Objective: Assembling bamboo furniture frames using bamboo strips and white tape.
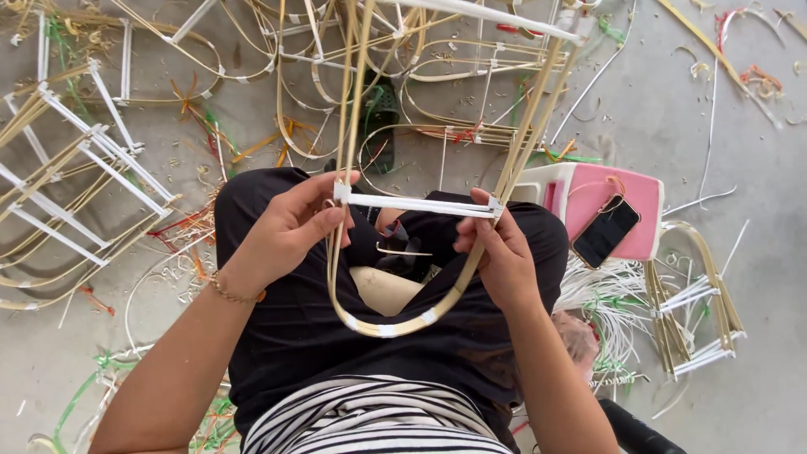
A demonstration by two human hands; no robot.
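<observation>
Item: U-shaped pale bamboo-strip frame [395,324] w/ white crossbar stick [416,204], frame centre over lap; left hand [290,227] pinches left joint, right hand [496,252] grips right joint — advise keeping crossbar level, both joints tight.

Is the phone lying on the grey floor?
No, the phone lies on top of the pink stool, next to the person's right hand, not on the floor.

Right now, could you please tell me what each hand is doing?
Left hand: closed on the bamboo frame at the white crossbar's left end.
Right hand: closed on the right end.
</observation>
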